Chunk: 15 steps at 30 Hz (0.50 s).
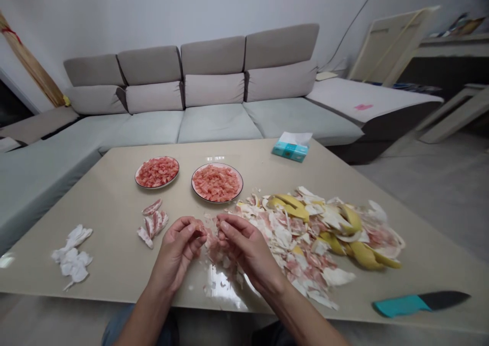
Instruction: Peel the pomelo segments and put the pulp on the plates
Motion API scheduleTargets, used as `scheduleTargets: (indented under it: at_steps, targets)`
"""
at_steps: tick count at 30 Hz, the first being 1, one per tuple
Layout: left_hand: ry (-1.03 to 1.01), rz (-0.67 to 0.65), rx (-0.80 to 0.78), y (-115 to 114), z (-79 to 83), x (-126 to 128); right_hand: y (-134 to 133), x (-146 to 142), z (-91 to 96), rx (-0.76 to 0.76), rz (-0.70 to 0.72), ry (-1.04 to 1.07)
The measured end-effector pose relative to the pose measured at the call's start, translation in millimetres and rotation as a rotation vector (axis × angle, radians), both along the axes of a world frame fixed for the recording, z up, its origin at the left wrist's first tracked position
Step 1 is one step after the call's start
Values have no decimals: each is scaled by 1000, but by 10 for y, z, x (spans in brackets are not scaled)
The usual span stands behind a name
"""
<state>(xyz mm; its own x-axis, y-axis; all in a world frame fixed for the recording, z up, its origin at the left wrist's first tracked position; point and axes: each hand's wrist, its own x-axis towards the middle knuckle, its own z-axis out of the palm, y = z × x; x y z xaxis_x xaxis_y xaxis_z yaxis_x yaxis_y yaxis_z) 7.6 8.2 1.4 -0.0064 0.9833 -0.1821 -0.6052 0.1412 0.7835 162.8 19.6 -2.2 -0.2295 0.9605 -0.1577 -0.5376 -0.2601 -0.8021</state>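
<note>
My left hand [181, 246] is closed on a piece of pink pomelo flesh [198, 228], seen between thumb and fingers above the table. Close beside it, my right hand [244, 244] is pinched at thumb and fingertips; whatever it holds is too small to make out. Left of my hands lie several unpeeled pomelo segments [153, 221] with whitish skin. Two plates of pink pomelo pulp stand beyond: a left plate [157, 172] and a nearer right plate [217, 183]. Membrane scraps [219, 257] lie under my hands.
A heap of yellow and white pomelo peel [305, 229] covers the table's right part. A knife [420, 302] with a turquoise handle lies at the front right. Crumpled tissues [73, 254] lie left. A tissue pack [291, 147] sits at the back, before the grey sofa [217, 122].
</note>
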Motion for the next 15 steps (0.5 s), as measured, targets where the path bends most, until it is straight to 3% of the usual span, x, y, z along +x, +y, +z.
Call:
scheduleTargets:
  at_steps: [3, 7, 10, 12, 15]
  targets:
    - [-41, -10, -15, 18, -7, -18, 154, 17, -4, 104, -64, -220]
    - [-49, -26, -5, 16, -19, -47, 628, 25, -19, 381, -178, -618]
    - [-3, -4, -4, 15, -27, -68, 844, 49, -36, 447, -249, -724]
    - [46, -1, 3, 11, -28, -74, 784, 77, -34, 507, -238, -788]
    - [122, -24, 7, -10, -24, -61, 482, 108, 40, 517, -47, -759]
